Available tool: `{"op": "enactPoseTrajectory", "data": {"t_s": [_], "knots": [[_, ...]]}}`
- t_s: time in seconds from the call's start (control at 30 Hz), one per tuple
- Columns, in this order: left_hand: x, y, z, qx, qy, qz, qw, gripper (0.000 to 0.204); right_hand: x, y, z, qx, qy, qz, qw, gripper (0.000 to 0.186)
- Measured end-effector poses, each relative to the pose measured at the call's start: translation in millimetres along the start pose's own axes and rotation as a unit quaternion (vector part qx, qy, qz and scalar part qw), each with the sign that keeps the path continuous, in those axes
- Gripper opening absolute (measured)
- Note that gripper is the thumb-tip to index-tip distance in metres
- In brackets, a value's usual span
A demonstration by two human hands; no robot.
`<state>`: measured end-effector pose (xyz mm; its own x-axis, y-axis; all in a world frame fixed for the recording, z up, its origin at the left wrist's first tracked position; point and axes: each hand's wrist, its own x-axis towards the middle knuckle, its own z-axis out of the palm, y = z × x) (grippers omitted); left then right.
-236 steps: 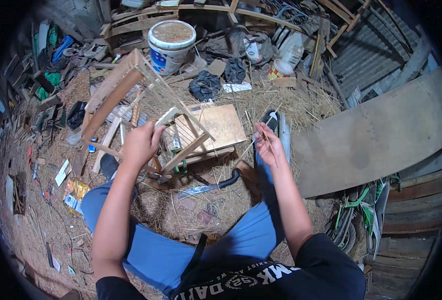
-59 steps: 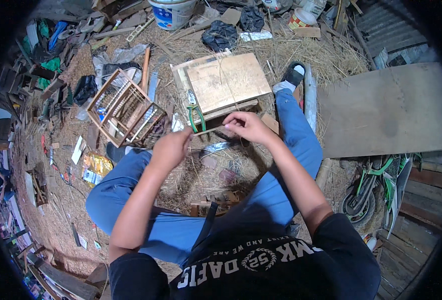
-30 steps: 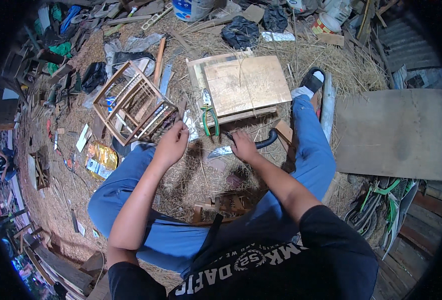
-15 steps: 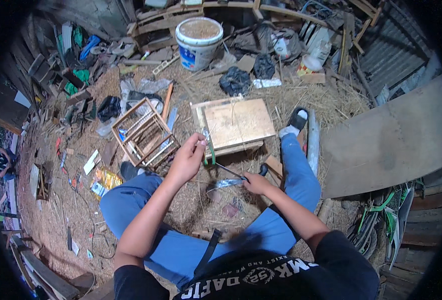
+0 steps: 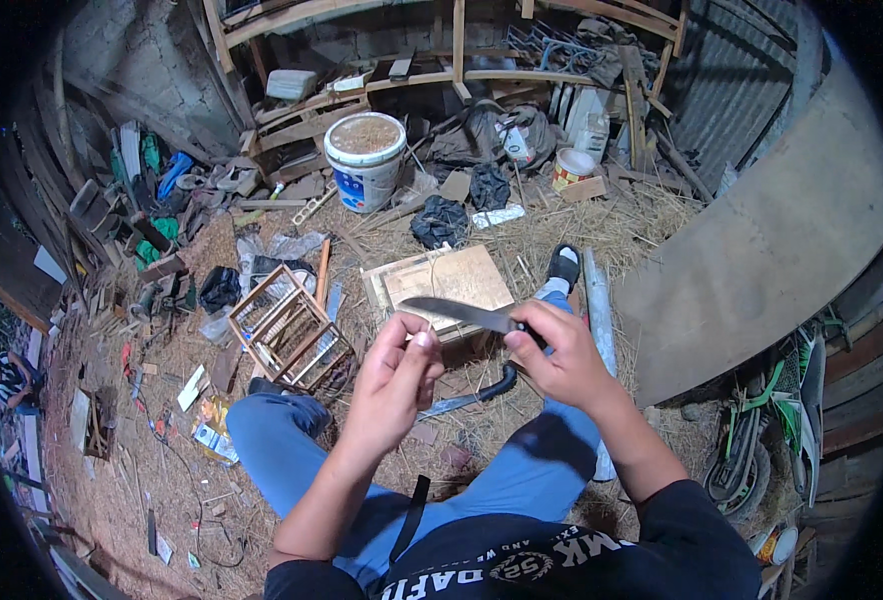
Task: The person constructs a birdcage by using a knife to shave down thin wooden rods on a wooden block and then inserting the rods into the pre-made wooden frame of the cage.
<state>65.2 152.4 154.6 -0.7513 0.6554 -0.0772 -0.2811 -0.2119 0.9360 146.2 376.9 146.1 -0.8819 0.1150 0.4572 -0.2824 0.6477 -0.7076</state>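
Observation:
My right hand (image 5: pixel 567 358) is wrapped round the black handle of a knife (image 5: pixel 464 312). Its long blade points left, above the fingertips of my left hand (image 5: pixel 390 388). Those fingers are pinched on a thin pale strip (image 5: pixel 430 330), mostly hidden by them; its material is unclear. Beyond the blade sits a low wooden block with a flat board top (image 5: pixel 462 272). Below my hands, a second bladed tool with a curved black handle (image 5: pixel 502 385) lies on the ground between my legs.
A small wooden frame (image 5: pixel 292 325) lies tilted on the left, near a gold packet (image 5: pixel 214 425). A filled white bucket (image 5: pixel 365 165) stands beyond the board. At right are a large leaning panel (image 5: pixel 762 240), a pole (image 5: pixel 599 330) and a green bicycle-like frame (image 5: pixel 762 400). Straw and shavings cover the ground.
My right hand has risen, bringing the knife up beside my left hand with the blade now broadside. The green strip seen hanging near my left hand no longer shows. The view has tilted upward.

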Motion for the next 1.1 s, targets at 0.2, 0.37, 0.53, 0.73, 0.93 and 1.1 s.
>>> {"op": "enactPoseTrajectory", "data": {"t_s": [0.2, 0.37, 0.53, 0.73, 0.93, 1.1], "knots": [[-34.5, 11.0, 31.6, 0.022, 0.040, 0.063, 0.997, 0.018, 6.9, -36.9, -7.3, -0.098, 0.000, -0.153, 0.983, 0.025], [-48.9, 14.1, 41.4, 0.056, 0.058, 0.088, 0.993, 0.020, 3.9, -54.4, -18.2, -0.105, 0.003, -0.171, 0.980, 0.026], [-53.5, 14.8, 44.6, 0.075, 0.055, 0.100, 0.991, 0.020, 0.4, -59.7, -25.5, -0.123, -0.016, -0.170, 0.978, 0.030], [-54.0, 10.9, 49.3, 0.114, 0.081, 0.111, 0.984, 0.020, 4.1, -56.8, -27.3, -0.145, -0.009, -0.207, 0.968, 0.033], [-57.0, 6.3, 43.3, 0.186, 0.083, 0.141, 0.969, 0.017, 11.9, -43.9, -21.3, -0.151, 0.026, -0.240, 0.959, 0.032], [-56.3, 8.3, 36.1, 0.102, 0.082, 0.095, 0.987, 0.023, 18.6, -18.4, -32.6, -0.102, 0.092, -0.099, 0.986, 0.032]]}}
